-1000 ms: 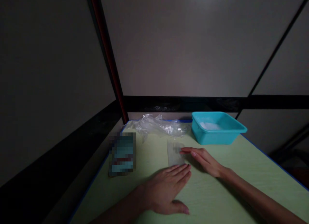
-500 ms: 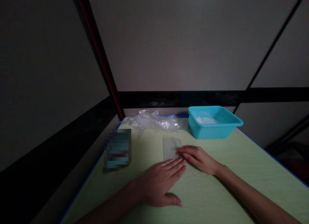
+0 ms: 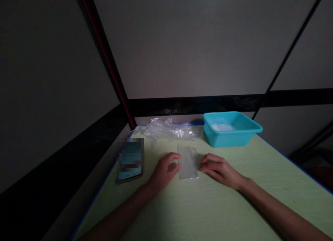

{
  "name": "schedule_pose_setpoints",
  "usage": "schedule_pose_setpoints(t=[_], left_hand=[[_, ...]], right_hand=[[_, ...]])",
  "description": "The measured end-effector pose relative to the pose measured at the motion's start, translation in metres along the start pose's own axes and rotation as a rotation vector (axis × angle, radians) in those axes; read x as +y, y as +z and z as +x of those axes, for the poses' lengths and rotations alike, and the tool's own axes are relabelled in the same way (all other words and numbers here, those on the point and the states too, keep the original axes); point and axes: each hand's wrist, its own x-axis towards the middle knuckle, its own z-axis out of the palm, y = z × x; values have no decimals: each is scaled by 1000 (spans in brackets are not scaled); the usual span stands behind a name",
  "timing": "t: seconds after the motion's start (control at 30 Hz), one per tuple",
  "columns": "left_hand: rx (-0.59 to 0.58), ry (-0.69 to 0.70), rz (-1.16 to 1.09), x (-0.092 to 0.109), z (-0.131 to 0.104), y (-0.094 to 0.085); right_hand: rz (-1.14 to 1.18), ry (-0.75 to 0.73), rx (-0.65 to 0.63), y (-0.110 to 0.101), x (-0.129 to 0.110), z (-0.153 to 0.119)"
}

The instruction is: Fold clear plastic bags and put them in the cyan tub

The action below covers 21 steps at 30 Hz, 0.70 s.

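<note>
A small clear plastic bag (image 3: pixel 188 164) lies flat on the pale green table between my two hands. My left hand (image 3: pixel 164 171) is at its left edge, with the thumb and index finger curved and a gap between them. On the other side, my right hand (image 3: pixel 220 170) rests by the bag's right edge, its fingers loosely bent and apart from the thumb. Neither hand holds anything. Whether the left fingertips touch the bag's edge is hard to tell.
Crumpled clear plastic (image 3: pixel 171 130) lies at the table's back edge. A turquoise basin (image 3: pixel 231 138) with white material (image 3: pixel 223 127) inside stands at the back right. A phone-like object (image 3: pixel 130 163), partly pixelated, lies at the left. A wall (image 3: pixel 195 43) rises behind the table (image 3: pixel 208 213).
My left hand has drawn back left off the bag, going from flat to curved fingers. My right hand has shifted slightly right, off the bag, which now shows whole.
</note>
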Motion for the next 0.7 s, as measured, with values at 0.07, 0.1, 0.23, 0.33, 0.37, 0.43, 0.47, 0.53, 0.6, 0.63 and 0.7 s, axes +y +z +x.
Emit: schedule_pose_setpoints(t=[0.07,0.1,0.23,0.33,0.37,0.43,0.47,0.53,0.6,0.63,0.7], left_hand=[[6,-53,-37,-5,4,1],[-5,-68,-50,-6,5,1],[-51,-83,-42,-5,5,2],[-107,-83,-40,-4,4,2],[-124,-83,-39,-3,4,2],[-151,-82,-31,-3,4,2],[-159,-83,-26,-2,5,2],[-167,-85,-17,-1,5,2],[-173,-88,-8,0,5,1],[-176,-88,-6,0,5,1],[-182,-87,-5,1,5,1]], right_hand=[[-73,-47,-59,-1,-4,-2],[-113,-76,-78,0,-6,-3],[-264,-174,-102,4,-10,-2],[-324,-174,-124,6,-11,-1],[-338,-163,-135,6,-12,-1],[-360,-145,-157,5,-13,0],[-372,-142,-165,4,-14,0],[-396,-151,-171,4,-15,1],[-420,-170,-171,4,-15,1],[-431,-182,-168,5,-15,1],[-445,-199,-159,6,-14,1]])
